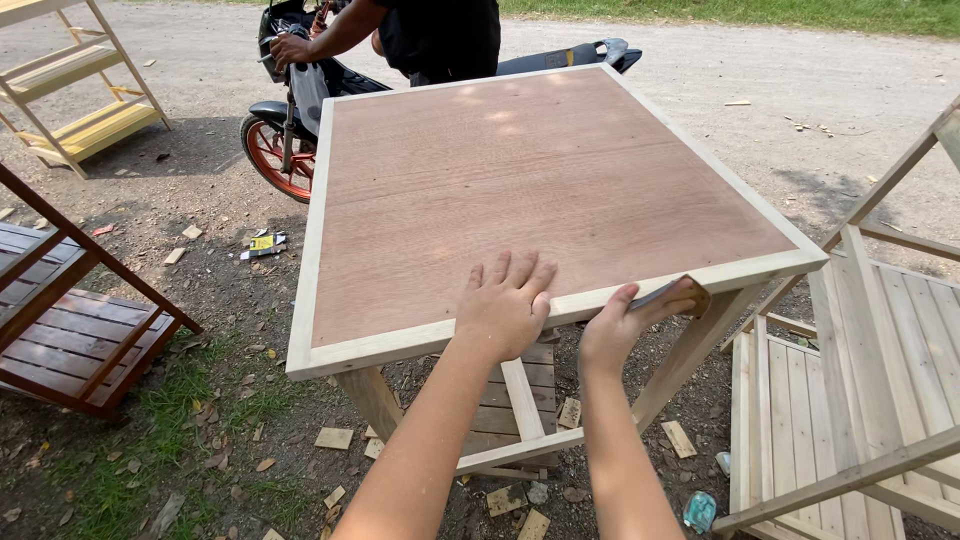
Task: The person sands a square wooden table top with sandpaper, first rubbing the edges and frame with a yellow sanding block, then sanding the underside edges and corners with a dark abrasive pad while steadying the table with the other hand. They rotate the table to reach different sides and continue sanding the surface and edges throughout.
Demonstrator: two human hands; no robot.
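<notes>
A square wooden table with a reddish plywood top and pale wood frame stands in front of me on dirt ground. My left hand lies flat on the near edge of the top, fingers spread. Just to its right, my right hand presses a folded piece of sandpaper against the pale front edge strip. A slatted lower shelf shows beneath the top.
A person sits on a motorbike right behind the table. A dark brown slatted rack lies at left, a pale shelf unit at far left, unfinished slatted furniture at right. Wood offcuts litter the ground.
</notes>
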